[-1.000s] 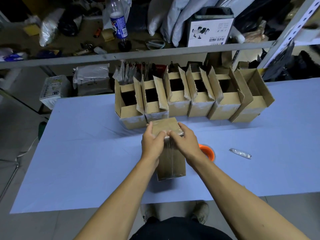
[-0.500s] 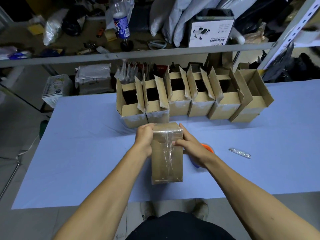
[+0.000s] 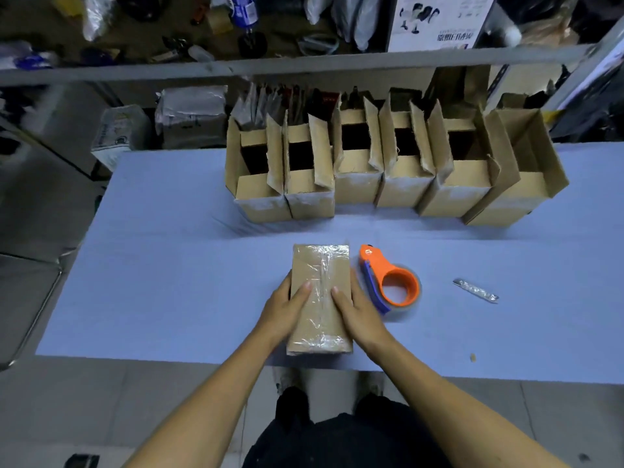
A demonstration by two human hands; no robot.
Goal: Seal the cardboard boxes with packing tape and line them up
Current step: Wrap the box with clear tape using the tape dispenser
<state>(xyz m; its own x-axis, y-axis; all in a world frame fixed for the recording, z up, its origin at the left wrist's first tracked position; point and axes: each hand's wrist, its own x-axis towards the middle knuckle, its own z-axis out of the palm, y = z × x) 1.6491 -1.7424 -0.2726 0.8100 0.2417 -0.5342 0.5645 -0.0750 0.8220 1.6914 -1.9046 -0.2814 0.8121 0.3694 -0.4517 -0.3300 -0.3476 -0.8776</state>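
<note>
A sealed cardboard box (image 3: 320, 298) lies flat near the front edge of the pale blue surface (image 3: 169, 265), its long side running away from the person. Clear tape runs down its middle and crinkles across both ends. The left hand (image 3: 282, 310) rests on the box's left side, fingers straight and laid flat on the top face, the thumb along the side wall. The right hand (image 3: 358, 312) mirrors it on the right side, fingers likewise flat and pressing on the top; neither hand curls round anything.

Just beside the box, on its right, sits an orange tape dispenser (image 3: 391, 282) with a blue blade guard, lying on the surface close to the right hand. Farther right, well apart, lies a small silvery utility knife (image 3: 475, 291).

At the back of the surface stands a row of six open cardboard boxes (image 3: 388, 163), side by side and touching, their top flaps standing up. Behind them runs a metal shelf (image 3: 236, 67) crowded with bags, a bottle and a white printed carton.
</note>
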